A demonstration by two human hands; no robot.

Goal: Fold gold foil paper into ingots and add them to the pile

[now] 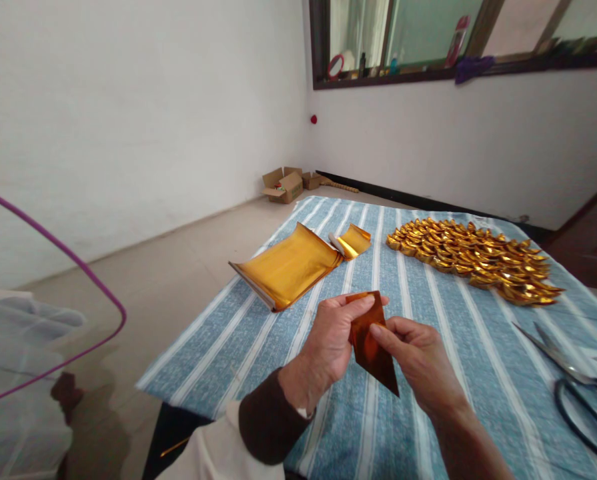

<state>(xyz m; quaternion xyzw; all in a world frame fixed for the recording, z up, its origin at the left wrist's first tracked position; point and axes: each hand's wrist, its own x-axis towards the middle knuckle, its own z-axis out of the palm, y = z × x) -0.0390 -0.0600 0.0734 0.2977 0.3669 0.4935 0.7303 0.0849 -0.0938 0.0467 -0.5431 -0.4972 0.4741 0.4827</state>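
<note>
Both of my hands hold one folded piece of gold foil paper (373, 350) above the striped cloth. My left hand (328, 343) pinches its upper edge with thumb and forefinger. My right hand (413, 357) grips its right side, thumb on the face of the paper. The piece is folded to a narrow shape whose point hangs down. A stack of gold foil sheets (288, 267) lies beyond my hands, with a curled sheet at its far end. A large heap of folded gold ingots (471, 257) lies at the far right of the cloth.
A blue and white striped cloth (258, 340) covers the table. Black-handled scissors (575, 387) lie at the right edge. Cardboard boxes (285, 185) sit on the floor in the corner. A purple-rimmed mesh cover (23, 373) stands at the left.
</note>
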